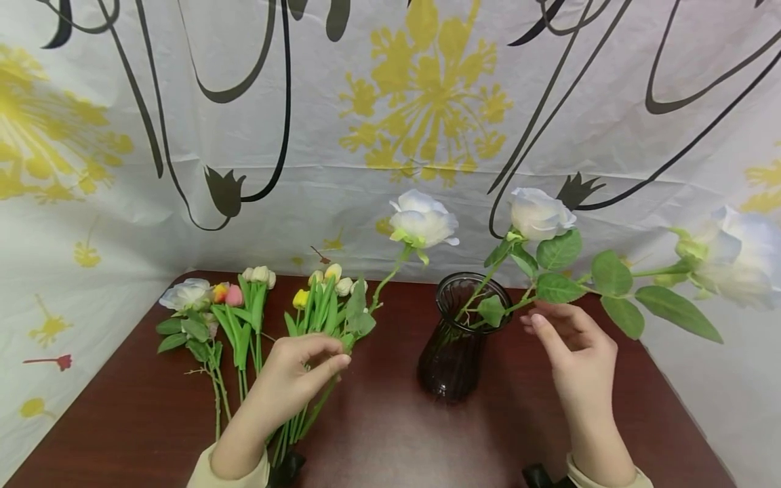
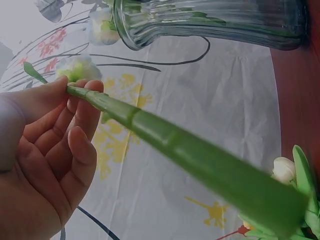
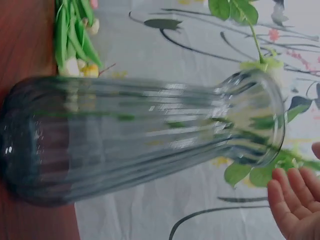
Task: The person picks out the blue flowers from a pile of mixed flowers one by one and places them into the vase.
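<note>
Between thumb and fingers, my left hand point(image 1: 299, 369) pinches the green stem point(image 2: 165, 140) of a white rose point(image 1: 423, 220). That rose is upright, left of the vase, and the cut end of its stem points toward the left wrist camera. A dark, ribbed glass vase point(image 1: 451, 366) stands on the table. Two more white roses, one upright point(image 1: 539, 213) and one leaning far right point(image 1: 741, 257), have their stems inside it. Beside the vase's rim is my right hand point(image 1: 579, 346), its fingers loosely bent under the leaves and holding nothing; in the right wrist view the fingertips point(image 3: 280, 175) are close to the rim.
On the left of the dark red table point(image 1: 390, 434) lie a white rose point(image 1: 186, 295) and several tulips with white, yellow and pink heads point(image 1: 329, 281). Behind the table hangs a white cloth point(image 1: 342, 135) printed with yellow and black flowers.
</note>
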The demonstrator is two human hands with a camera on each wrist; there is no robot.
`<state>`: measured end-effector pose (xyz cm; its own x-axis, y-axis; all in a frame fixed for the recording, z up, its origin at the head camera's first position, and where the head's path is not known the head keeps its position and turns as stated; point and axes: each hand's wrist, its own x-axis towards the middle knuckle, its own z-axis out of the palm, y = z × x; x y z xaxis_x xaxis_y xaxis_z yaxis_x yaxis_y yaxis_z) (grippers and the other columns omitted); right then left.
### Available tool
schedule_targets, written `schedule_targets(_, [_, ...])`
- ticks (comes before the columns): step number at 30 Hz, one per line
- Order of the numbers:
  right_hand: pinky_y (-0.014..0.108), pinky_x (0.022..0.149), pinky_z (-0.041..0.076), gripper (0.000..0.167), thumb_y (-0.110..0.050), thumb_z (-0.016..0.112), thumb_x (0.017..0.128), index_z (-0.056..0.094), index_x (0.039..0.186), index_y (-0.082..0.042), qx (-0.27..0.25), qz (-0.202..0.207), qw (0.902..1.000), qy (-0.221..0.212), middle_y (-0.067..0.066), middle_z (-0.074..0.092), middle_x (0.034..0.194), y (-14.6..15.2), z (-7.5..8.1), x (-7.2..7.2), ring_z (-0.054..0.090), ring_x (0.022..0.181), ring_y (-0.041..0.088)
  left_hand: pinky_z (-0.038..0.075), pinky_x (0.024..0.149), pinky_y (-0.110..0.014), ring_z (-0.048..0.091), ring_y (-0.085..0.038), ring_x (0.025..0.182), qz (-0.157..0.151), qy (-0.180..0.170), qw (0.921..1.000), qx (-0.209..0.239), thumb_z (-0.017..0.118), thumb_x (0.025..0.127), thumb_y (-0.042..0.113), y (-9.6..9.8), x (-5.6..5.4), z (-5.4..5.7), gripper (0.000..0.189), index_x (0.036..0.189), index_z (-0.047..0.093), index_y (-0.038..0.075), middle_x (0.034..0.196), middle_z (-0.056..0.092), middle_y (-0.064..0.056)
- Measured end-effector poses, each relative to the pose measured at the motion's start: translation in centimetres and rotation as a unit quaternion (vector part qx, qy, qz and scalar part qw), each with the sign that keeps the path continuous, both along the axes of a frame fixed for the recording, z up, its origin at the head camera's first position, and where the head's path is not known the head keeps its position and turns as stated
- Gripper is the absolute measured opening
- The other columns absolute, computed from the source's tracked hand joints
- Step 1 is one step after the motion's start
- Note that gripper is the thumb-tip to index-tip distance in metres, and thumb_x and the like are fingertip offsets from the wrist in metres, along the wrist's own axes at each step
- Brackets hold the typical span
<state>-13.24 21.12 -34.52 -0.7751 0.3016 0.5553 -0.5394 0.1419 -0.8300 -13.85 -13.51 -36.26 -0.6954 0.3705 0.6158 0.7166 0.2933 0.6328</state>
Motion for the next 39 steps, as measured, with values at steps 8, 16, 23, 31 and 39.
schedule_targets(8, [0.025, 0.064, 0.054, 0.017, 0.013, 0.061, 0.087, 0.062, 0.103, 0.017, -0.047, 0.040, 0.9981, -0.007, 0.014, 0.067, 0.078, -1.6, 0.7, 1.6, 0.066, 0.064, 0.020, 0.046, 0.060, -0.017, 0.057, -0.006, 0.063, -0.053, 0.049, 0.9973, 0.013, 0.072, 0.080, -0.006, 0.6, 0.0, -0.2, 0.018, 0.086, 0.068, 0.009, 0.074, 0.063, 0.004])
schedule_targets(16, [0.032, 0.072, 0.055, 0.022, 0.017, 0.053, 0.089, 0.059, 0.111, 0.018, -0.031, 0.137, 0.9900, 0.000, 0.018, 0.070, 0.093, -2.9, 0.1, 2.1, 0.070, 0.078, 0.024, 0.046, 0.054, -0.017, 0.054, -0.005, 0.063, -0.079, 0.025, 0.9966, 0.003, 0.071, 0.083, -0.002, 1.4, 0.7, -0.2, 0.015, 0.088, 0.069, 0.012, 0.075, 0.062, 0.004])
schedule_targets(23, [0.040, 0.077, 0.054, 0.027, 0.015, 0.050, 0.092, 0.054, 0.118, 0.020, 0.011, 0.216, 0.9759, -0.025, 0.013, 0.069, 0.103, -3.7, -0.2, 2.3, 0.069, 0.090, 0.028, 0.044, 0.057, -0.013, 0.052, -0.002, 0.066, -0.096, 0.046, 0.9940, -0.023, 0.070, 0.087, 0.006, 2.5, 0.8, -0.6, 0.005, 0.090, 0.071, 0.010, 0.083, 0.066, 0.005])
schedule_targets(31, [0.044, 0.077, 0.053, 0.025, 0.016, 0.052, 0.090, 0.050, 0.114, 0.023, 0.007, 0.257, 0.9658, -0.035, 0.008, 0.070, 0.104, -4.5, -0.6, 2.4, 0.068, 0.093, 0.029, 0.044, 0.057, -0.012, 0.053, 0.001, 0.067, -0.109, 0.085, 0.9897, -0.040, 0.072, 0.083, 0.004, 3.6, 0.8, -1.5, 0.009, 0.091, 0.071, 0.009, 0.083, 0.067, 0.005])
schedule_targets(39, [0.044, 0.076, 0.053, 0.020, 0.017, 0.051, 0.090, 0.052, 0.109, 0.022, -0.015, 0.269, 0.9626, -0.027, 0.008, 0.070, 0.100, -4.9, -1.0, 2.3, 0.068, 0.090, 0.027, 0.045, 0.058, -0.012, 0.051, 0.002, 0.067, -0.115, 0.083, 0.9887, -0.049, 0.072, 0.083, 0.004, 4.2, 0.8, -1.6, 0.008, 0.089, 0.071, 0.009, 0.081, 0.066, 0.005])
